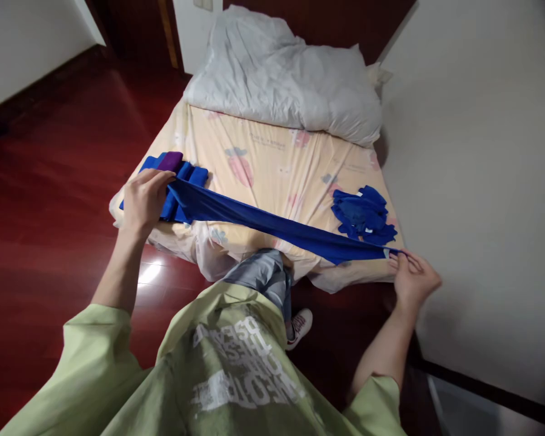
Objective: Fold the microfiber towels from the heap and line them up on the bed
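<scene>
A long blue cloth (272, 225), probably a towel, is stretched between my two hands above the near part of the bed. My left hand (146, 197) pinches one end of it, in front of a group of folded blue cloths (197, 177) with a purple one (171, 161) among them. At the other end, beside a small white tag, my right hand (413, 277) grips a corner with its fingers closed. A crumpled pile of blue cloths (362, 212) lies on the bed just beyond the cloth's right part.
The bed (272, 160) has a cream sheet with a strawberry print. A bulky white quilt (281, 75) is heaped at its far end. A white wall (476, 151) rises on the right, and dark red floor (72, 181) stretches along the left.
</scene>
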